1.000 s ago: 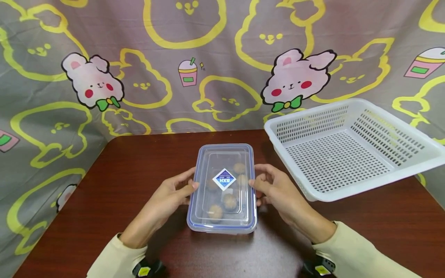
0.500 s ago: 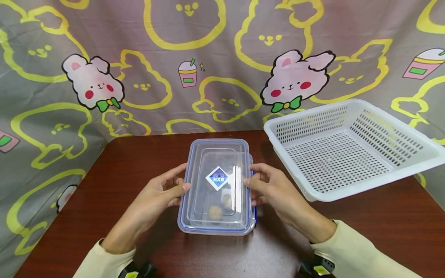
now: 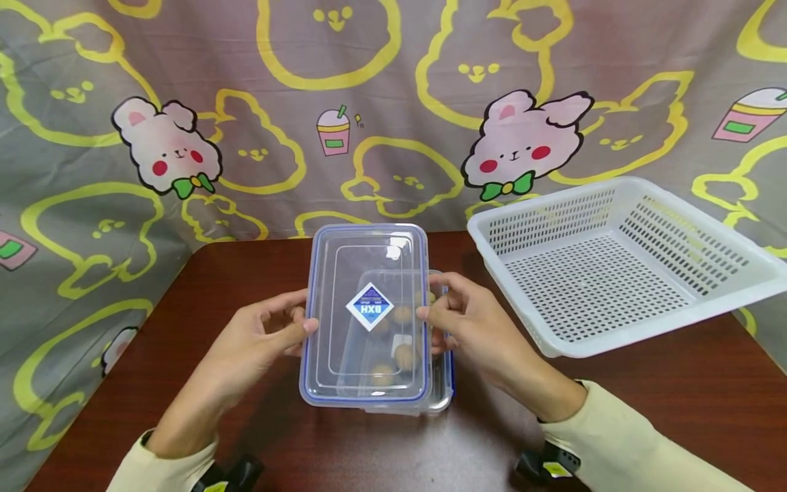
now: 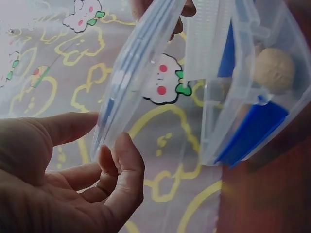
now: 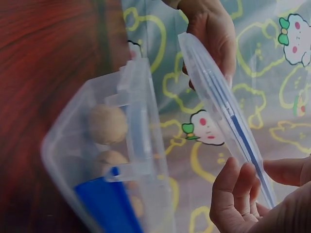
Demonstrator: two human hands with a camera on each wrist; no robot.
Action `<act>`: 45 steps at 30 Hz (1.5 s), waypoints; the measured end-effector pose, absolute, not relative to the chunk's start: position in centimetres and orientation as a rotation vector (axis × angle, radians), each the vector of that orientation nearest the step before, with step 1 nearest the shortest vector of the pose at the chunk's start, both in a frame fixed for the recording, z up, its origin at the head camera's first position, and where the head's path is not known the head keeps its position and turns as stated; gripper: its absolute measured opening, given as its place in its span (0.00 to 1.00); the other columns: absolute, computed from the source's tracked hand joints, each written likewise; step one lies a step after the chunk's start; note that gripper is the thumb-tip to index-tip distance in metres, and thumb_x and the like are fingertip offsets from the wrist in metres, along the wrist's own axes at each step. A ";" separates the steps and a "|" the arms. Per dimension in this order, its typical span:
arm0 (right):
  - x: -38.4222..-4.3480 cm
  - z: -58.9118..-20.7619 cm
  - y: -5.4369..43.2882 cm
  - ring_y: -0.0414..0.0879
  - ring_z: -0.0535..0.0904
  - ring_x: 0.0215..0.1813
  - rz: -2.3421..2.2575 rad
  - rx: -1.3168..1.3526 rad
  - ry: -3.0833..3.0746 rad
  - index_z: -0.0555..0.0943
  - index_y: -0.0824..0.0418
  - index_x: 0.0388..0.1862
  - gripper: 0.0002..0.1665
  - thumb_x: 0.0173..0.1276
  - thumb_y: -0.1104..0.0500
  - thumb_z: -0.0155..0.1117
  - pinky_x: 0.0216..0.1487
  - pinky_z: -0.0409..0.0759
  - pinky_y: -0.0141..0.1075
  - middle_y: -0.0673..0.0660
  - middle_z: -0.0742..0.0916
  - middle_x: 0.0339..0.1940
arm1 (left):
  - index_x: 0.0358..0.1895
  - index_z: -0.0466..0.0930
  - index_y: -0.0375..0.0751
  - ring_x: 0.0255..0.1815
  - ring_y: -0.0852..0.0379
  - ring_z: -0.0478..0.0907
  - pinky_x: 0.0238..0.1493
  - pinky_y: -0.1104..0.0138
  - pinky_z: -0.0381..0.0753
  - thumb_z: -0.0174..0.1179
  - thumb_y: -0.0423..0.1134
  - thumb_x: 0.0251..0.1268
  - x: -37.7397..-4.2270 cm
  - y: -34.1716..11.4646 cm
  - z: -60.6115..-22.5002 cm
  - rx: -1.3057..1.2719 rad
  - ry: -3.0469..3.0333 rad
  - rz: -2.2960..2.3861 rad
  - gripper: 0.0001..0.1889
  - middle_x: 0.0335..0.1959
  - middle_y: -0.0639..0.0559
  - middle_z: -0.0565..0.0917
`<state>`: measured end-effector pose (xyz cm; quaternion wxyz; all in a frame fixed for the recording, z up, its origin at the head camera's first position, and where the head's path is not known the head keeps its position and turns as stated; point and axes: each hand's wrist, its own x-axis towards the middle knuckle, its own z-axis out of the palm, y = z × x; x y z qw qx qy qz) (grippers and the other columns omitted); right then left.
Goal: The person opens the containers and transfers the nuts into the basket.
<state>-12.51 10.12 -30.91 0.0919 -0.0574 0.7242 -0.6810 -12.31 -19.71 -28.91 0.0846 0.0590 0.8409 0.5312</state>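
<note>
A clear plastic lid (image 3: 353,270) with a blue seal and a diamond BXH sticker is held up, apart from the food container (image 3: 444,393) beneath it. My left hand (image 3: 255,338) pinches its left edge between thumb and fingers. On the opposite edge, my right hand (image 3: 476,328) grips it the same way. Through the clear lid several round tan walnuts (image 3: 404,357) show in the container. In the left wrist view the container has a blue clip (image 4: 255,133) hanging at its side, with a walnut (image 4: 274,70) behind the wall.
A white perforated plastic basket (image 3: 553,342) stands on the right of the dark red-brown table (image 3: 215,287). Behind the table hangs a patterned cloth (image 3: 246,61) with cartoon rabbits.
Both hands have raised the lid off the container and shifted it left. The container and walnuts have stayed in place, and the container's right side has come into view.
</note>
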 end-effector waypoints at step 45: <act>-12.5 -28.5 7.7 0.48 0.88 0.48 -2.042 -0.466 2.289 0.82 0.63 0.59 0.16 0.75 0.67 0.61 0.49 0.89 0.42 0.61 0.89 0.53 | 0.66 0.82 0.45 0.44 0.65 0.86 0.43 0.74 0.83 0.67 0.41 0.73 -10.4 -22.3 -27.7 0.163 2.823 1.655 0.21 0.53 0.64 0.87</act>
